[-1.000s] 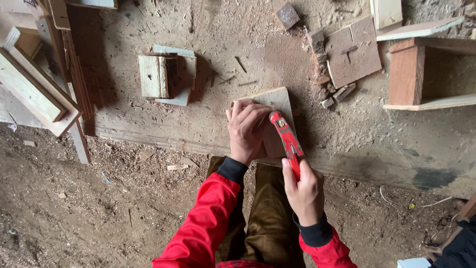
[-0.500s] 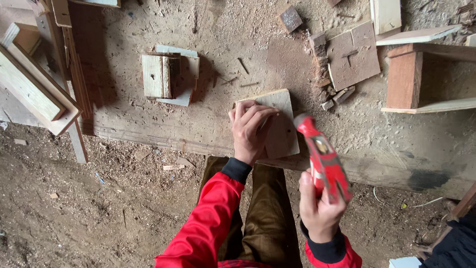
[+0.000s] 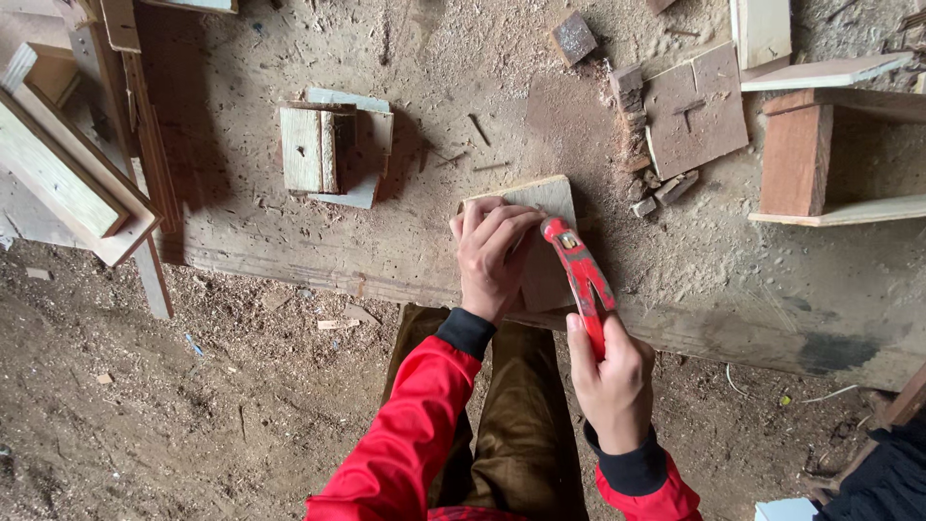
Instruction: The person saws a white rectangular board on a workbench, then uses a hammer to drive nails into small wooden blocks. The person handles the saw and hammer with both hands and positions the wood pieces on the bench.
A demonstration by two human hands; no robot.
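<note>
- Gripping the red hammer by its handle, the right hand is bringing its head down by the left hand's fingers.
- Left hand is pressing the small wooden board flat at the workbench edge — nailing looks underway, no nail visible.

On the worktop before us, our left hand lies on a wooden board at the near edge. Our right hand sits just right of it, holding a hammer whose head rests over the board. Left of the board stands a small wooden box; behind and right lies a square panel; far right, an open frame.
</note>
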